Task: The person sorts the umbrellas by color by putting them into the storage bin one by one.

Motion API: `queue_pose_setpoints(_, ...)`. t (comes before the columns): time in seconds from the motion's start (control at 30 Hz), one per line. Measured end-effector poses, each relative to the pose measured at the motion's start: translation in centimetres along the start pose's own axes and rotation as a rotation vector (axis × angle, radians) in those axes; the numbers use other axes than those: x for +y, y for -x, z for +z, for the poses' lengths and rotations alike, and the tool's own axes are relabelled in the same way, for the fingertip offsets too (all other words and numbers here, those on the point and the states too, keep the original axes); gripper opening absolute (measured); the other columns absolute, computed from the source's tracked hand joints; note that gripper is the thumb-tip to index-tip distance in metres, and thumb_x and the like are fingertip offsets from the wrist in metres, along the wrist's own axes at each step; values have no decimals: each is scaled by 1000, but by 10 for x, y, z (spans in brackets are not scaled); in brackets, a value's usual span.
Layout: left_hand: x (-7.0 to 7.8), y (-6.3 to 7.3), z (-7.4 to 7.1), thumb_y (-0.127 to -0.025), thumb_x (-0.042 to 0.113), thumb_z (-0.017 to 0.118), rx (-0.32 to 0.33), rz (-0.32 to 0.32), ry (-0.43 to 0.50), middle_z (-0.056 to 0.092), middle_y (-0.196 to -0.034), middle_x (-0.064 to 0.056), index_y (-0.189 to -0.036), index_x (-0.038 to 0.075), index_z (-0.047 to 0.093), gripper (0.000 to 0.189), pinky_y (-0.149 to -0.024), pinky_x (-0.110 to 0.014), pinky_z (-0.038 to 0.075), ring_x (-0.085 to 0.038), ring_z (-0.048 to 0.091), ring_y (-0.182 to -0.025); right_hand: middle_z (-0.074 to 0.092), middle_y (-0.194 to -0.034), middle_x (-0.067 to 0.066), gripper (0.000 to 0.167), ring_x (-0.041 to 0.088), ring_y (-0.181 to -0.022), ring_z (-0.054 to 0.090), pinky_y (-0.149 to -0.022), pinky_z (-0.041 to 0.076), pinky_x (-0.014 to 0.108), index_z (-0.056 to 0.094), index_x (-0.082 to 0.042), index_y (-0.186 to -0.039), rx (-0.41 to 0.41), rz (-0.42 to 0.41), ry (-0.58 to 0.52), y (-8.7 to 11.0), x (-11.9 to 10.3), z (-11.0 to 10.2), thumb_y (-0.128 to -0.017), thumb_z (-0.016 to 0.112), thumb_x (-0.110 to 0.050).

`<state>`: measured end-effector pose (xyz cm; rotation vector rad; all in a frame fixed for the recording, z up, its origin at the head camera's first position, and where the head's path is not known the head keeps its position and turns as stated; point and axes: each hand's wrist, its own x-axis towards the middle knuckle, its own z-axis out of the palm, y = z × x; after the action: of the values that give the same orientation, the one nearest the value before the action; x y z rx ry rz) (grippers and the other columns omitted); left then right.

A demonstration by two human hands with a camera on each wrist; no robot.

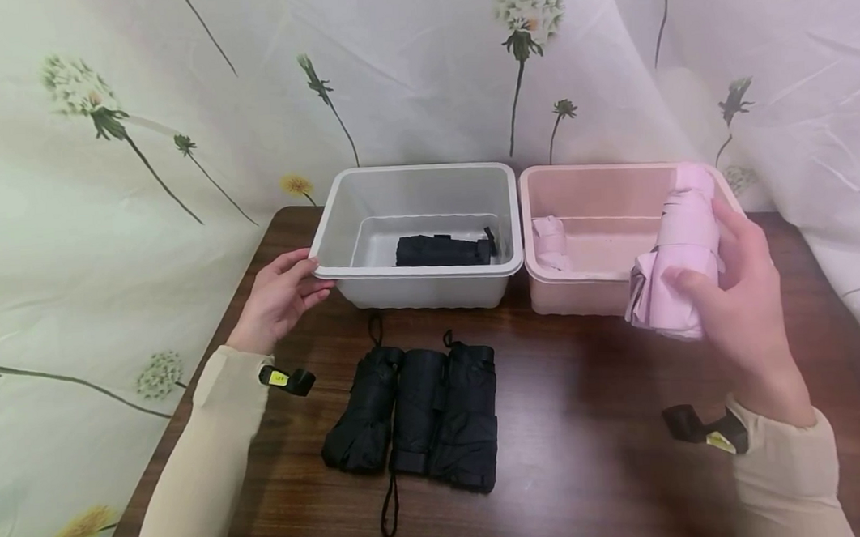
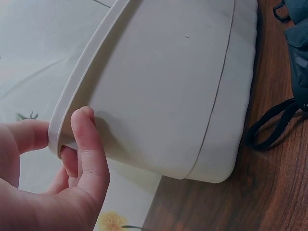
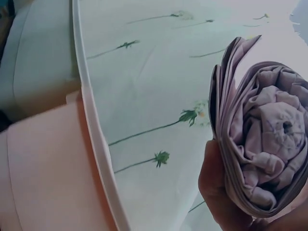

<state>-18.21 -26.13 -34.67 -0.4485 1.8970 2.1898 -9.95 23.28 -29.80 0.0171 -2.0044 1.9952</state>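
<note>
My left hand [image 1: 274, 299] pinches the near left corner of the white plastic bin [image 1: 419, 271] by its rim; the left wrist view has the thumb and fingers on either side of that rim. A black folded umbrella [image 1: 444, 251] lies inside this bin. In my right hand [image 1: 749, 300] is a pink folded umbrella [image 1: 685, 255], gripped round its middle above the near right part of the pink bin [image 1: 580, 293]. The right wrist view shows the umbrella's rolled fabric end [image 3: 276, 130]. Another pink umbrella [image 1: 549, 243] lies at the left inside the pink bin.
Three black folded umbrellas, left [image 1: 362, 410], middle [image 1: 419, 407] and right [image 1: 465, 417], lie side by side on the dark wooden table [image 1: 571, 456] in front of the white bin. A flower-printed curtain [image 1: 420, 74] hangs behind the bins.
</note>
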Motion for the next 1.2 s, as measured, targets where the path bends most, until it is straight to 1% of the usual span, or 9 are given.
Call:
queue_pose_setpoints(0.1, 0, 0, 0, -94, 25, 63, 0, -1, 3, 48, -122, -5, -139, 11, 36, 54, -73, -23, 59, -11, 68, -78, 49, -129, 8, 71, 8, -92, 60, -62, 54, 14, 36, -14, -145, 10, 31, 21, -9, 2, -2, -82, 60, 10)
queue_pose_setpoints(0.17, 0, 0, 0, -94, 25, 63, 0, -1, 6, 48, -122, -5, -139, 11, 36, 54, -73, -23, 59, -11, 68, -78, 47, -131, 11, 71, 7, -92, 59, -62, 54, 13, 34, -14, -146, 3, 44, 51, -15, 2, -4, -83, 61, 7)
queue_pose_setpoints(0.3, 0, 1, 1, -94, 24, 63, 3, 1, 9, 48, -121, -4, -138, 11, 37, 53, -72, -22, 59, -11, 68, -77, 42, -135, 15, 72, 7, -93, 57, -64, 53, 12, 31, -14, -148, -15, 65, 65, -28, 2, -7, -85, 62, 4)
queue_pose_setpoints(0.4, 0, 1, 1, -94, 24, 64, -1, 1, 20, 48, -122, -5, -138, 11, 38, 52, -72, -22, 59, -11, 68, -77, 42, -134, 12, 73, 9, -93, 57, -64, 54, 14, 31, -15, -148, -13, 103, 22, -37, 3, -8, -86, 64, 2)
queue_pose_setpoints(0.63, 0, 2, 1, -94, 23, 64, -7, 3, 31, 48, -126, -7, -139, 10, 38, 53, -72, -22, 59, -11, 69, -77, 42, -133, 8, 76, 7, -91, 58, -65, 54, 15, 28, -23, -150, -44, 208, 54, -53, 7, -9, -87, 69, -9)
queue_pose_setpoints(0.73, -1, 2, 1, -94, 22, 64, -12, 4, 36, 48, -126, -7, -139, 10, 37, 54, -72, -22, 59, -11, 69, -77, 44, -125, 4, 76, 5, -87, 60, -64, 55, 16, 28, -21, -150, -60, 216, 36, -59, 10, -8, -87, 69, -9)
queue_pose_setpoints(0.83, -1, 2, 1, -94, 22, 63, -10, 2, 40, 49, -125, -8, -139, 10, 38, 52, -71, -22, 59, -11, 69, -77, 45, -122, 4, 75, 5, -86, 60, -64, 55, 16, 27, -18, -149, -72, 218, 50, -65, 12, -6, -88, 69, -9)
queue_pose_setpoints(1.03, -1, 2, 1, -95, 21, 62, -8, -2, 33, 49, -124, -6, -138, 10, 38, 50, -72, -22, 59, -12, 69, -79, 33, -142, 17, 76, 4, -97, 53, -68, 51, 11, 20, -16, -152, -97, 219, 252, -76, 14, -4, -91, 66, -16)
queue_pose_setpoints(1.2, -1, 2, 1, -95, 21, 62, -5, 2, 30, 49, -124, -5, -138, 11, 38, 51, -72, -22, 59, -12, 69, -79, 31, -144, 15, 77, 1, -96, 54, -68, 52, 13, 15, -13, -152, -136, 190, 398, -82, 16, -3, -92, 63, -20)
